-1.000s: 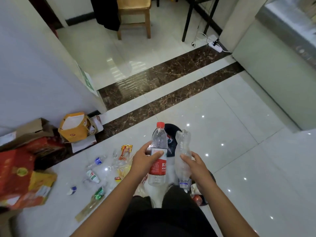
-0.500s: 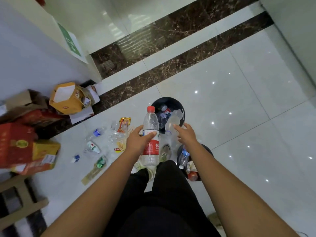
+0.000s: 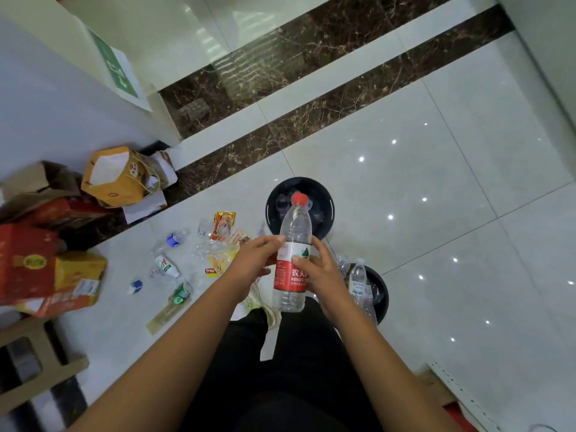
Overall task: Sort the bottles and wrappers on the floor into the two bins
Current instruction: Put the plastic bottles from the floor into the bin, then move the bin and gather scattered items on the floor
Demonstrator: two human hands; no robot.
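Observation:
I hold a clear plastic bottle with a red cap and red label (image 3: 294,235) upright in front of me. My left hand (image 3: 254,260) grips its left side and my right hand (image 3: 316,271) grips the label from the right. Behind the bottle stands a black bin (image 3: 325,198) with clear bottles in it. A second black bin (image 3: 378,286) at my right holds several bottles, one with a white cap. Wrappers (image 3: 223,224) and small bottles (image 3: 165,265) lie scattered on the white floor to the left.
A yellow paper bag (image 3: 115,179), red and yellow cartons (image 3: 40,269) and brown cardboard (image 3: 28,182) pile up along the left wall. A wooden stool (image 3: 37,360) stands at lower left. My dark trouser legs fill the bottom centre. White tiles stretch to the right.
The crumpled clear bottle left my right hand and went into the far bin. My right hand then came back and took hold of the red-label bottle beside my left hand.

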